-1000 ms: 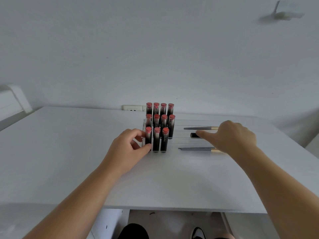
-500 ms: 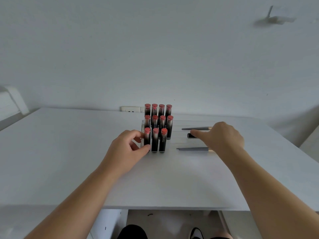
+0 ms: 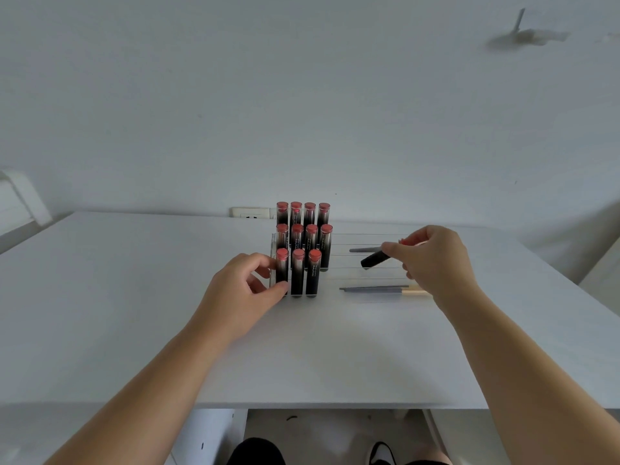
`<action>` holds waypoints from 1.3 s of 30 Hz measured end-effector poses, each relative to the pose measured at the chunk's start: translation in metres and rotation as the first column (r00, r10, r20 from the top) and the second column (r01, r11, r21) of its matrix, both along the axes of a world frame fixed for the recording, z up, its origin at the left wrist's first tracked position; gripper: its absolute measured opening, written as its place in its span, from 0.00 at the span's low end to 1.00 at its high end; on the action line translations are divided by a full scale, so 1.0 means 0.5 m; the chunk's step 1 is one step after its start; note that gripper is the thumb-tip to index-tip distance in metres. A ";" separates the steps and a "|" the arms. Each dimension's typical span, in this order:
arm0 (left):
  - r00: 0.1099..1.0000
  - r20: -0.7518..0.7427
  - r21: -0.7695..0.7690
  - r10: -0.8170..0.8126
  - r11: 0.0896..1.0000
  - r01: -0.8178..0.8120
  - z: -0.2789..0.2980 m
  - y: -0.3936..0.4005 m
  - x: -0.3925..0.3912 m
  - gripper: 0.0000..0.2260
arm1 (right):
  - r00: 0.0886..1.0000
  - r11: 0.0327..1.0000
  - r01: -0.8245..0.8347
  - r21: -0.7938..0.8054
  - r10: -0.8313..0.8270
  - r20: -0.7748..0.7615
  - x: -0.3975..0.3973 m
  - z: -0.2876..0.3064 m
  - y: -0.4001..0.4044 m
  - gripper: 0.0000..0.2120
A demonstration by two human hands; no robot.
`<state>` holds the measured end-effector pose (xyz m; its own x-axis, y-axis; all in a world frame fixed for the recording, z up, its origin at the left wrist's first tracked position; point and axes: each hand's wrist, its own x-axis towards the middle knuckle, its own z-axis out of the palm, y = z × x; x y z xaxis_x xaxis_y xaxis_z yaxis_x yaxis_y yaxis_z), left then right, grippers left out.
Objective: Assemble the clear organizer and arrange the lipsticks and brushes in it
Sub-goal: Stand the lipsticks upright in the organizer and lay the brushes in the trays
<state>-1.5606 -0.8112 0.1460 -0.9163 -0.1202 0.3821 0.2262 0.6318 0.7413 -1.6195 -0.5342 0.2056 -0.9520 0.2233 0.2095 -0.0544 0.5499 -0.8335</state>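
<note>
A clear stepped organizer [image 3: 272,245] stands mid-table, with several black lipsticks with red tops [image 3: 304,250] upright in three rows. My left hand [image 3: 246,292] grips the organizer's front left corner, fingers on the front left lipstick. My right hand [image 3: 434,260] holds one black lipstick [image 3: 375,259] tilted in the air, a little above the clear tray section to the right of the rows. Two brushes lie there: one [image 3: 364,250] at the back, mostly behind the held lipstick and hand, and one [image 3: 379,290] at the front with a pale handle.
The white table [image 3: 134,297] runs to a front edge near me and a right edge by my right forearm. A wall socket [image 3: 250,213] sits behind the organizer. A white chair part [image 3: 20,196] is at far left. My knees and a shoe show below.
My right hand has picked the loose lipstick up from the tray and lifted it, tilted, above the surface. My left hand has stayed on the organizer's corner.
</note>
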 end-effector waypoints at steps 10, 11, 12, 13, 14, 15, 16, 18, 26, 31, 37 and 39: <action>1.000 0.003 0.012 0.005 1.000 -0.005 -0.002 0.001 -0.002 0.11 | 0.905 0.915 -0.377 0.143 0.397 -0.156 0.058 0.037 -0.046 0.08; 1.000 0.001 0.014 0.002 1.000 -0.002 -0.002 0.001 -0.002 0.11 | 0.893 0.904 -0.400 0.152 0.422 -0.159 0.059 0.032 -0.055 0.08; 1.000 -0.001 0.013 0.000 1.000 0.000 -0.001 0.001 -0.001 0.12 | 0.884 0.895 -0.415 0.162 0.439 -0.162 0.060 0.026 -0.063 0.09; 1.000 -0.003 0.012 0.001 1.000 -0.001 -0.001 0.001 -0.001 0.11 | 0.878 0.890 -0.425 0.162 0.449 -0.165 0.059 0.018 -0.070 0.10; 1.000 -0.003 0.011 0.003 1.000 -0.003 -0.001 0.001 -0.001 0.11 | 0.874 0.888 -0.433 0.158 0.456 -0.167 0.057 0.009 -0.075 0.10; 1.000 -0.003 0.011 0.007 1.000 -0.007 -0.001 0.001 -0.001 0.11 | 0.873 0.886 -0.434 0.161 0.458 -0.169 0.055 -0.001 -0.079 0.11; 1.000 -0.005 0.011 0.011 1.000 -0.011 -0.002 0.001 -0.001 0.11 | 0.872 0.886 -0.430 0.175 0.457 -0.173 0.054 -0.013 -0.083 0.13; 1.000 -0.015 0.012 0.011 1.000 -0.011 -0.003 0.001 -0.002 0.11 | 0.871 0.885 -0.420 0.199 0.455 -0.187 0.051 -0.034 -0.089 0.17; 1.000 -0.016 0.000 0.010 1.000 -0.010 -0.005 0.000 -0.003 0.11 | 0.856 0.884 -0.416 0.214 0.460 -0.235 0.044 -0.060 -0.104 0.24; 1.000 -0.022 0.001 0.005 1.000 -0.005 -0.004 0.001 -0.001 0.11 | 0.891 0.895 -0.367 0.252 0.417 -0.183 0.037 -0.068 -0.114 0.20; 1.000 -0.016 0.001 -0.003 1.000 0.003 -0.004 0.000 -0.001 0.11 | 0.919 0.908 -0.319 0.271 0.366 -0.145 0.040 -0.081 -0.123 0.18; 1.000 -0.013 0.001 -0.001 1.000 0.001 -0.003 0.000 -0.001 0.12 | 0.925 0.916 -0.311 0.255 0.353 -0.141 0.041 -0.084 -0.125 0.19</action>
